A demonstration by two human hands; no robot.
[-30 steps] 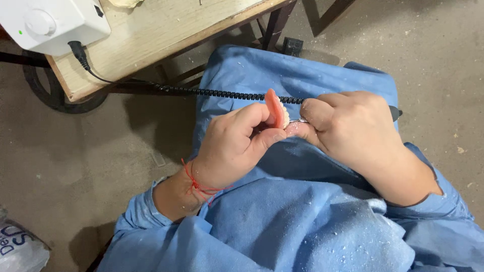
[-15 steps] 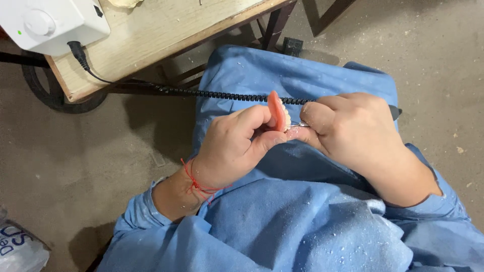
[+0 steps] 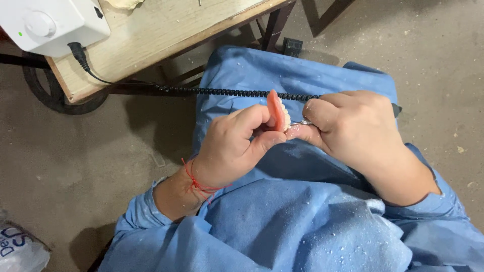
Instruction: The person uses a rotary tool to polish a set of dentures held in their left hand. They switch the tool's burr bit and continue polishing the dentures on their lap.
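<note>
Left grip: the left hand [image 3: 229,148] pinches a pink denture [image 3: 277,110] between thumb and curled fingers, holding it upright on edge, its row of pale teeth facing the other hand
Right grip: the right hand [image 3: 355,133] is closed round a thin metal tool [image 3: 301,122]; only the short silver tip shows, and it touches the tooth side of the denture
Place of the denture: above the lap, between the two hands, over the blue gown [image 3: 302,221]
Wrist: a red thread bracelet [image 3: 194,179] circles the left wrist
Cord: a black coiled cable [image 3: 227,92] runs from the right hand's side across the gown towards the bench; its end is hidden behind the hand
Gown: blue fabric covers the knees and both sleeves, dusted with fine white specks
Bench: a pale wooden table [image 3: 166,35] stands at the top left on dark metal legs
Box: a white control unit [image 3: 50,22] with a round knob sits on the table's corner, a black plug in its side
Floor: bare grey concrete [image 3: 75,166], gritty and stained
Package: a white plastic bag [image 3: 20,249] with blue lettering lies on the floor at the bottom left corner
</note>
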